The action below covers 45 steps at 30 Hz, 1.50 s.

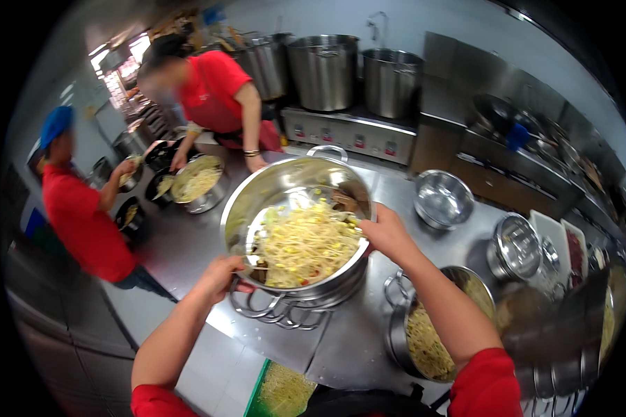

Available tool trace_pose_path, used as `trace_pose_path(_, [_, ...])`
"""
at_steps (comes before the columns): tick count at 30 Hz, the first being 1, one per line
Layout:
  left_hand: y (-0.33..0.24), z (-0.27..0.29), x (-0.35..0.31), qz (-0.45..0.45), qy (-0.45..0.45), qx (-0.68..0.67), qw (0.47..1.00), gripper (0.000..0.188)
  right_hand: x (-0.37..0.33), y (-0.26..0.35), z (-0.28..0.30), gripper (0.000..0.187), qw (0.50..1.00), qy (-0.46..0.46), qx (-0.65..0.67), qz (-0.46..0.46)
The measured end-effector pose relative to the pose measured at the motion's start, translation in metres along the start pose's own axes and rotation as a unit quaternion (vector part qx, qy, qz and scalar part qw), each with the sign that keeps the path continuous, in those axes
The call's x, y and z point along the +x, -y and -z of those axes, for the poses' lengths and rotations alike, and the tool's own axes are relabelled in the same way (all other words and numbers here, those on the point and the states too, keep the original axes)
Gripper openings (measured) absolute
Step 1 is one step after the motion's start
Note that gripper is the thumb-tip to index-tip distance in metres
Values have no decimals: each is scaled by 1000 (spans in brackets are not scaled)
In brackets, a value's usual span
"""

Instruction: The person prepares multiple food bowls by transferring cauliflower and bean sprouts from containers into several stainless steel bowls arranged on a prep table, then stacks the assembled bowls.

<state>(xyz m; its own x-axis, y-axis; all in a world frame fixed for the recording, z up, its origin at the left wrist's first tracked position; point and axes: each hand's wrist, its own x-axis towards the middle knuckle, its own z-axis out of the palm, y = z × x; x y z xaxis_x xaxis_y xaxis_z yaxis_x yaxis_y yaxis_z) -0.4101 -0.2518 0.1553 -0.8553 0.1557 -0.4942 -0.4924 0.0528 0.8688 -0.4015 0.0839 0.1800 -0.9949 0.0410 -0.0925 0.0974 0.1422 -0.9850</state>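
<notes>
A large steel bowl (271,191) heaped with pale bean sprouts (306,243) sits tilted on top of a stack of like bowls (285,309) on the steel counter (188,243), near the middle of the view; brown pieces (344,203) lie at the far edge of the sprouts; the left hand (219,274) is closed over the bowl's near rim at the lower left, fingers curled around the edge; the right hand (386,233) grips the rim on the right side, fingertips just inside the bowl against the sprouts; both forearms come up from red sleeves at the lower edge.

Just beside the stack, to the right and under the right forearm, another steel bowl (400,340) holds more sprouts; an empty steel bowl (443,200) stands further back on the counter; a lidded steel pot (515,247) and white trays (560,236) lie to the right; a green crate (278,389) of sprouts shows at the bottom edge.

Across the counter a person in a red shirt (219,94) leans over a bowl of sprouts (196,182); a second person in red with a blue cap (55,124) stands at the left near dark bowls (129,215); three tall stockpots (323,69) stand on a range behind.
</notes>
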Motion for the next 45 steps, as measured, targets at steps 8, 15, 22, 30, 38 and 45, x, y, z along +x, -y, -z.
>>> trace_pose_path(8, [13, -20, -54, -304, -293, 176, 889, 50, -89, 21, 76, 40, 984, -112, -91, 107])
trace_pose_path(15, [125, -113, -84, -455, 172, 391, 781, 52, -254, -97, 142, 18, 884, -404, -232, -26])
trace_pose_path(22, [202, -248, -13, -208, 238, 265, 911, 78, -353, -191, 119, 35, 793, -412, -436, -112])
trace_pose_path(30, [215, -275, 2, -109, 285, 70, 950, 58, -360, -257, 123, 31, 754, -640, -136, -57])
trace_pose_path(38, [201, -295, -17, -58, 163, 49, 984, 35, -395, -316, 135, 45, 737, -487, 409, -228])
trace_pose_path(45, [226, -285, -56, -58, 85, 26, 994, 42, -383, -332, 172, 30, 767, -216, 588, -139])
